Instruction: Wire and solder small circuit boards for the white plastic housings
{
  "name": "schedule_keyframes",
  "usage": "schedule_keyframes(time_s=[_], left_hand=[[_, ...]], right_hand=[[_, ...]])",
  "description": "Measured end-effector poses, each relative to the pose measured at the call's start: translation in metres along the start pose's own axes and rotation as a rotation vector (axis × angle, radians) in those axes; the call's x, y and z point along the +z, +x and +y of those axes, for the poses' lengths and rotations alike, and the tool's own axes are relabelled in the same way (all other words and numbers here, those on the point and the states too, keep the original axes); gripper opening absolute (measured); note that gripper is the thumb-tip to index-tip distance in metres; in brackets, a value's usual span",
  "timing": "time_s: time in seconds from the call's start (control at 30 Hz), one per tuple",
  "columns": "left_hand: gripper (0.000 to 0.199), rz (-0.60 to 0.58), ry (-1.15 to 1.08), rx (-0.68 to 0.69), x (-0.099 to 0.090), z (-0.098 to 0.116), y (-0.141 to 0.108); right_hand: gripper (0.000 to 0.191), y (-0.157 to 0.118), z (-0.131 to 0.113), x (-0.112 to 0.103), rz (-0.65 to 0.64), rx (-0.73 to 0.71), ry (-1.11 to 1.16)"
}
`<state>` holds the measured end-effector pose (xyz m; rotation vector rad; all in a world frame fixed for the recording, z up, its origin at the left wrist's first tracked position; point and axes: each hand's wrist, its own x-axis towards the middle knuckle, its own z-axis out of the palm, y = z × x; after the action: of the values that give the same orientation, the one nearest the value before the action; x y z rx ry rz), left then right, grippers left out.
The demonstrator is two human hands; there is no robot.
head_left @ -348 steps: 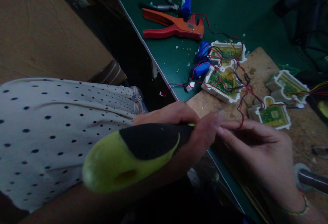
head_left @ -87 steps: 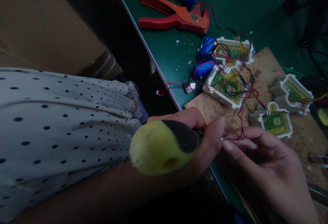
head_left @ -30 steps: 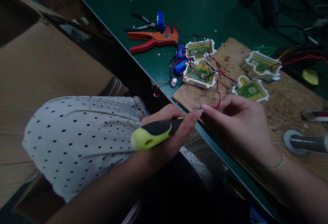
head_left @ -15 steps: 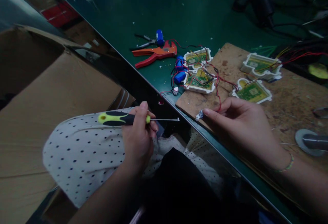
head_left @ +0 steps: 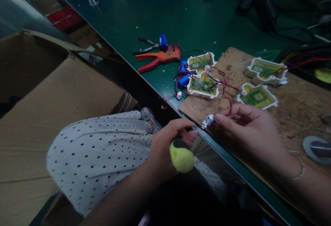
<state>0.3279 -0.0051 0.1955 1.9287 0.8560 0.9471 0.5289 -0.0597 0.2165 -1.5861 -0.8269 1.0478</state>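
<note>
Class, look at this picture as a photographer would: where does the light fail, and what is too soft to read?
Head view: dim overall, bottom centre nearly black; head view: the dark tool at upper right sinks into gloom; head view: the small white-and-blue piece in the right hand lacks crisp detail.

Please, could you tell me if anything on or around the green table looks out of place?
Yes. A small red piece hangs past the edge of the green table, apparently by thin wires. Also, pale bits lie scattered around the orange-red cutter, like debris.
</note>
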Motion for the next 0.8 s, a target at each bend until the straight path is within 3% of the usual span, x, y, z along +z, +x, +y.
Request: schedule_keyframes(time_s=[0.13, 0.3, 0.5, 0.6, 0.8], left_hand=[[0.041, -0.045, 0.111, 0.07, 0.007, 0.003, 0.008], [0.011, -0.171, 0.208, 0.175, 0.01, 0.002, 0.012], [0.02, -0.205, 0.322, 0.277, 0.01, 0.005, 0.012], [0.014, -0.22, 0.366, 0.291, 0.012, 0.005, 0.012], [0.01, -0.216, 0.294, 0.313, 0.017, 0.01, 0.013]], right_hand=[[0.026, -0.001, -0.001, 0.0, -0.032, 0.043, 0.011], [0.025, -0.001, -0.001, -0.001, -0.069, 0.047, 0.034], [0.024, -0.002, 0.001, -0.001, -0.084, 0.094, 0.049], [0.025, -0.002, 0.001, -0.001, -0.075, 0.099, 0.059], [0.028, 0.0, -0.004, -0.002, -0.096, 0.136, 0.14]])
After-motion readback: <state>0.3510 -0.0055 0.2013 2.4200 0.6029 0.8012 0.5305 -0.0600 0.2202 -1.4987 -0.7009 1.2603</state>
